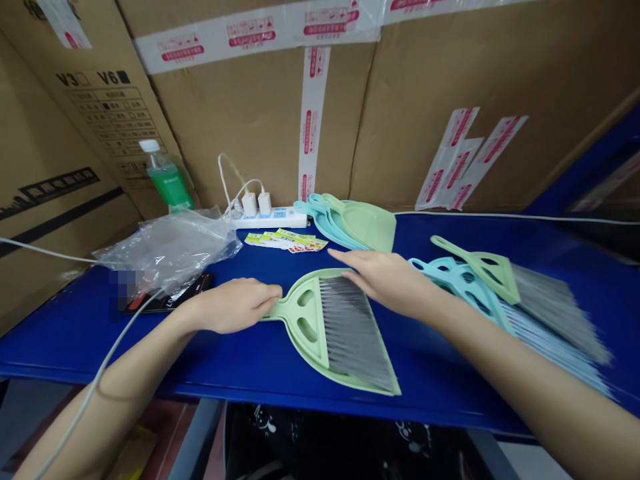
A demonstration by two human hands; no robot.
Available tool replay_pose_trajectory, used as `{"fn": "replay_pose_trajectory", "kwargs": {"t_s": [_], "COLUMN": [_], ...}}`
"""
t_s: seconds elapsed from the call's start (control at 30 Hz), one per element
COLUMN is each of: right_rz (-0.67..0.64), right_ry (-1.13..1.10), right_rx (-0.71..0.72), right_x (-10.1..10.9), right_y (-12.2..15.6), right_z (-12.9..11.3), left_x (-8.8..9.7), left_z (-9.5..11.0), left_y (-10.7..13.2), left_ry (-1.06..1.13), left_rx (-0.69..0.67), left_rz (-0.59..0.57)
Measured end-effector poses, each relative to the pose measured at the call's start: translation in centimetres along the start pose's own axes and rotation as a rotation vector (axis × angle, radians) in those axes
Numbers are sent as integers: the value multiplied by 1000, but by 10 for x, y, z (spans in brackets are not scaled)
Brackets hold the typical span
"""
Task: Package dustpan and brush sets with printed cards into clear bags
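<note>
My left hand (239, 305) is closed around the stacked handles of a light green dustpan (345, 381) and its matching brush (350, 330). The brush lies inside the pan, its grey bristles fanned to the right. Over the pan's far edge is my right hand (383, 277), fingers stretched out to the left and thumb apart, close to the bristles. Whether the thumb touches them I cannot tell. Just beyond its fingertips lie several green-and-white paper labels (287, 240).
Stacked green and blue dustpans (373, 223) lie at the back. Loose brushes (500, 283) are on the right. A plastic bag (175, 243), a black box (193, 293), a bottle (170, 183) and a power strip (283, 218) stand or lie left. A white cable (113, 353) crosses my left forearm.
</note>
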State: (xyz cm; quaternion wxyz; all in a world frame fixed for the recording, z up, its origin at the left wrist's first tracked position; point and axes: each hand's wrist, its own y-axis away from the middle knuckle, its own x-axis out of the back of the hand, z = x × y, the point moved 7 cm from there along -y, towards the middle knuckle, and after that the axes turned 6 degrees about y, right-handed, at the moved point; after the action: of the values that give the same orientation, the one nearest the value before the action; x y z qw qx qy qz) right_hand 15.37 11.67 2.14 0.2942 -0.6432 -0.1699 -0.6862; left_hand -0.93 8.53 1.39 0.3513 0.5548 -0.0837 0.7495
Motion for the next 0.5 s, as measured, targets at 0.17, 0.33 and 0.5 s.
{"fn": "replay_pose_trajectory", "kwargs": {"t_s": [0.17,0.33,0.5], "right_rz": [-116,-144,-93], "right_ry": [145,257,306], "right_rx": [-22,8,83], "right_x": [6,4,1], "right_y": [-31,-59,-68], "right_z": [-7,-13,-20], "left_x": [0,0,-1], "left_z": [0,2,3], "left_y": [2,1,1], "left_ry": [-40,-51,-80], "left_rx": [-5,-9,-2], "left_rz": [5,18,3]}}
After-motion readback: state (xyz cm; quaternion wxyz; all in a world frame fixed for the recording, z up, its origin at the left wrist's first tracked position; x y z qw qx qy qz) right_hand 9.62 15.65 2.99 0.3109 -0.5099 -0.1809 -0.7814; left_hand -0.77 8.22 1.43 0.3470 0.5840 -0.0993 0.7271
